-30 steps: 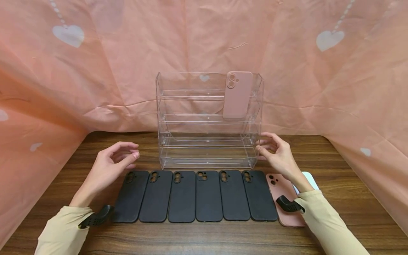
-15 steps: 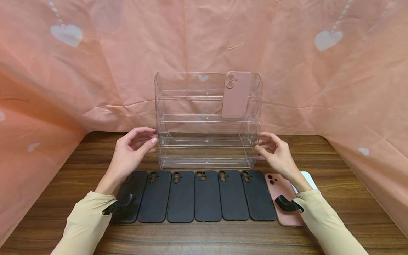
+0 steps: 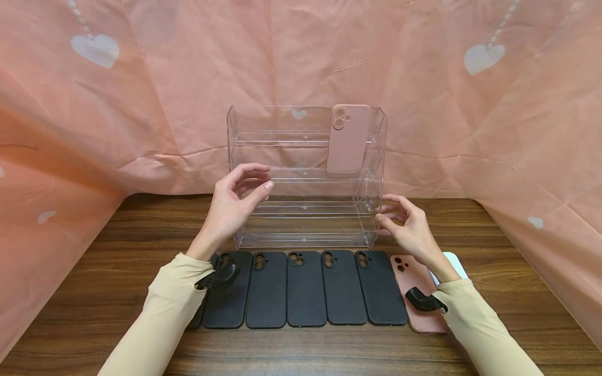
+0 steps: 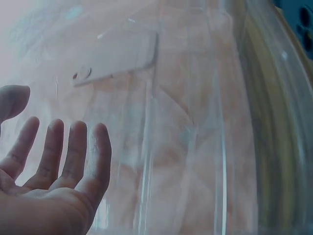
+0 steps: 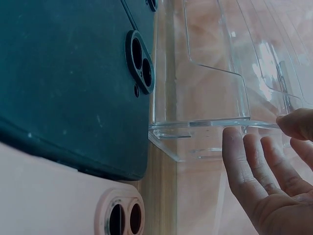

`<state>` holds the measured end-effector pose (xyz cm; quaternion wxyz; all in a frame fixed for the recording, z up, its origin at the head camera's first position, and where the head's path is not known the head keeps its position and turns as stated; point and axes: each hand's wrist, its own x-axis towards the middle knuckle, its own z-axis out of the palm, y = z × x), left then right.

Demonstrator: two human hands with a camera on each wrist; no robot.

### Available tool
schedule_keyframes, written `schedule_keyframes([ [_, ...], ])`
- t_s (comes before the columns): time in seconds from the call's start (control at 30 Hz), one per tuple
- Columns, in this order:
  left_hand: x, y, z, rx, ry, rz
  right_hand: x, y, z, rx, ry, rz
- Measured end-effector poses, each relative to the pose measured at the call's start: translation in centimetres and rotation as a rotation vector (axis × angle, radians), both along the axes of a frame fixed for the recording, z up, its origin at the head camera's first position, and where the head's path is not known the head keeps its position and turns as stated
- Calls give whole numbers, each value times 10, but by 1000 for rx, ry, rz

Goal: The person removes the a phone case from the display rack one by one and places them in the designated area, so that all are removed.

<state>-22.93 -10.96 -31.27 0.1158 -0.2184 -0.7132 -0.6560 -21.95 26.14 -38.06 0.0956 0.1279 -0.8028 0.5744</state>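
A clear acrylic tiered rack [image 3: 305,240] stands on the wooden table. In its upper right part a pink phone case [image 3: 349,138] leans upright. My left hand [image 3: 232,201] hovers before the rack's left half, fingers relaxed and nothing in them; in the left wrist view its palm shows bare. At the rack's right side panel [image 5: 200,123], my right hand [image 3: 408,227] has its fingertips along the outer face and its thumb by the panel's edge. Below the rack lies a row of several black phone cases [image 3: 307,292], the leftmost mostly hidden by my left forearm.
Right of the black row, another pink phone case [image 3: 418,279] lies flat, partly under my right wrist. A white case [image 3: 455,263] peeks out beside it. Pink cloth [image 3: 188,78] with white hearts hangs behind and on both sides of the table [image 3: 301,352].
My left hand has moved right and upward, from left of the rack past its left side to in front of it. My right hand has stayed at the right panel.
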Motion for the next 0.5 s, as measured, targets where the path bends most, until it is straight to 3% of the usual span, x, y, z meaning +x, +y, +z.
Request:
schedule_keyframes([
  [0.5, -37, 66, 26, 52, 13, -33, -1, 2, -2, 11, 16, 12],
])
